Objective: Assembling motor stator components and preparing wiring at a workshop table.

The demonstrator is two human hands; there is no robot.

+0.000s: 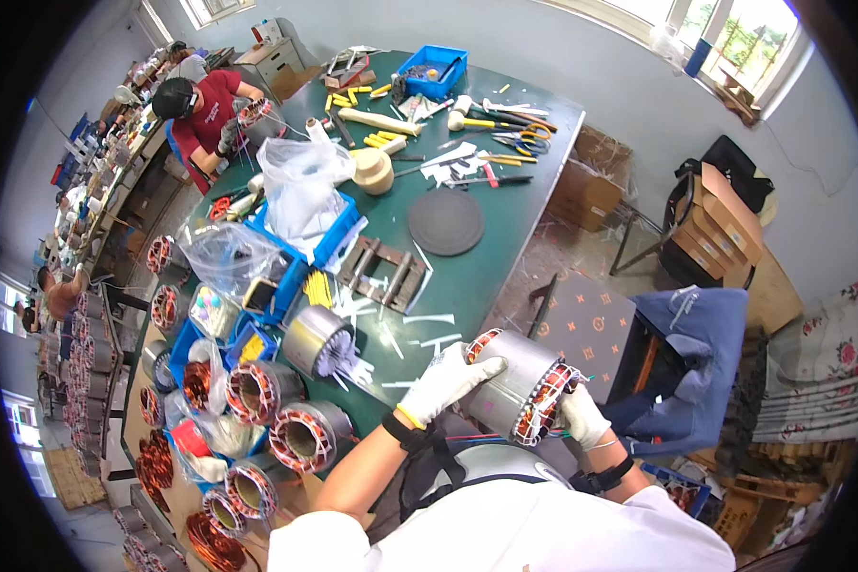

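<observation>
A grey metal motor stator (pixel 513 381) with laced copper windings at both ends is held tilted in front of my body. My left hand (pixel 442 383), in a white glove, grips its left end, the thumb lying over the metal shell. At the other end my right hand (pixel 582 418), also gloved, holds the winding end; its fingertips are partly hidden behind the coils. Coloured lead wires show under the stator. On the green table (pixel 467 291) to the left, another stator (pixel 315 340) lies on its side with white strips sticking out of its bore.
Several wound stators (pixel 307 437) stand at the left, beside blue bins (pixel 326 238) with plastic bags. A round dark disc (pixel 446 222), a metal stand (pixel 383 273), scissors (pixel 526 141) and mallets lie farther back. A chair with a blue cloth (pixel 701 372) is at the right. A co-worker (pixel 205 119) handles a stator at the far left.
</observation>
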